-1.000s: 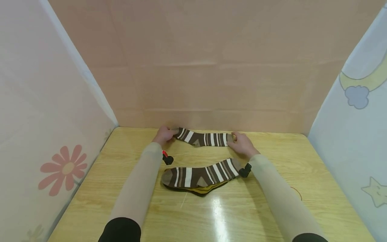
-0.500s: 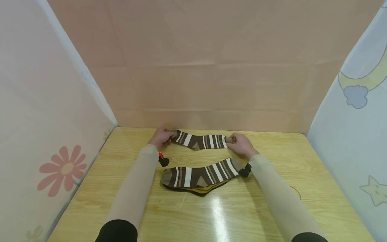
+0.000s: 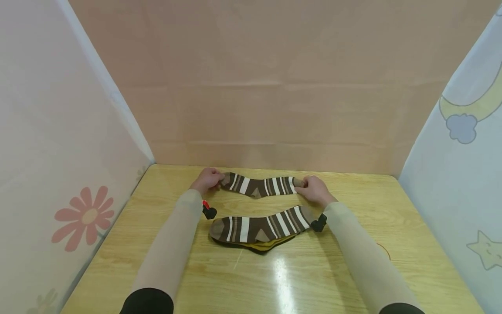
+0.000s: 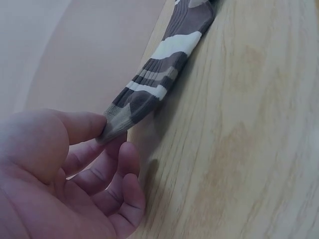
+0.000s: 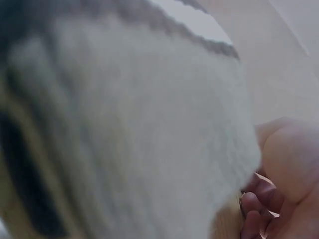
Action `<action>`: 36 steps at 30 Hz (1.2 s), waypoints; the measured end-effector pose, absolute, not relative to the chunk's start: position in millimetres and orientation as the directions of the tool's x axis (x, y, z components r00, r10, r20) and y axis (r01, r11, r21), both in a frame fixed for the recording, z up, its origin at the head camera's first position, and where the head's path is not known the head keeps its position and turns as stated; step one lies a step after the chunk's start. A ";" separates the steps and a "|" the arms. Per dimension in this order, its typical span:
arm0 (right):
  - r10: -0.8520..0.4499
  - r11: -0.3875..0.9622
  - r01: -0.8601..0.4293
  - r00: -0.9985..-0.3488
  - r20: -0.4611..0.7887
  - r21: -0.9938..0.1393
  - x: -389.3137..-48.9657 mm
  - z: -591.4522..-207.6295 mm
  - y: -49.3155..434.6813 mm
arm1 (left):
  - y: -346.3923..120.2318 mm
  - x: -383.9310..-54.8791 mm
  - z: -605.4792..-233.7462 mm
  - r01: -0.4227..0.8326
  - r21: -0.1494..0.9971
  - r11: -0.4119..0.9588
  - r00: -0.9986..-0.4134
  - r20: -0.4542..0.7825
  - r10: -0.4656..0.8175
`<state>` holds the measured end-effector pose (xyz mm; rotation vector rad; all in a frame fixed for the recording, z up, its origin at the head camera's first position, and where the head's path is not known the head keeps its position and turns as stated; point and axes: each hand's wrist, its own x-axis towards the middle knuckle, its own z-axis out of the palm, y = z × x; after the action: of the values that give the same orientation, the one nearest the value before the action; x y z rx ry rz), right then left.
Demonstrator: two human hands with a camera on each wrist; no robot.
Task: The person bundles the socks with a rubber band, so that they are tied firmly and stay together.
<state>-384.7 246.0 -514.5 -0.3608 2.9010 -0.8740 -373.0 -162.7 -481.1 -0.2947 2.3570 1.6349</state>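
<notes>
A brown sock with white and tan stripes stretches between both hands near the table's far edge. My left hand pinches its tan toe between thumb and forefinger, the other fingers curled below. In the left wrist view that end hangs slightly off the wood. At the opposite end, my right hand pinches the tan cuff; in the right wrist view that hand is partly hidden. Closer to me lies a stack of socks, a matching striped sock on top, with mustard and dark edges below.
The pale wooden table ends at a pinkish-tan backdrop. Patterned cloth walls stand at left and right. A thin red loop lies beside the right forearm. The stack's blurred cuff fills most of the right wrist view.
My left hand has moved left and a little towards me, drawing the sock's toe along. The right hand has come slightly nearer with the cuff. The stack has not moved.
</notes>
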 end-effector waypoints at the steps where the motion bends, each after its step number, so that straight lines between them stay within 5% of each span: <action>1: -0.249 0.805 -0.201 -0.969 -0.011 -0.558 -384.5 -514.2 246.6 | -162.8 -372.6 -481.0 -0.309 0.884 0.349 -0.946 -0.324 -0.019; 36: -0.061 0.623 -0.124 -0.992 0.110 -0.772 -375.4 -507.9 246.1 | -177.8 -355.1 -479.2 -0.197 0.897 0.395 -0.969 -0.240 0.062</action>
<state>-375.4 246.1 -507.9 -0.1656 2.8955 -1.3873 -355.1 -177.8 -479.2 -0.1193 2.4185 1.6037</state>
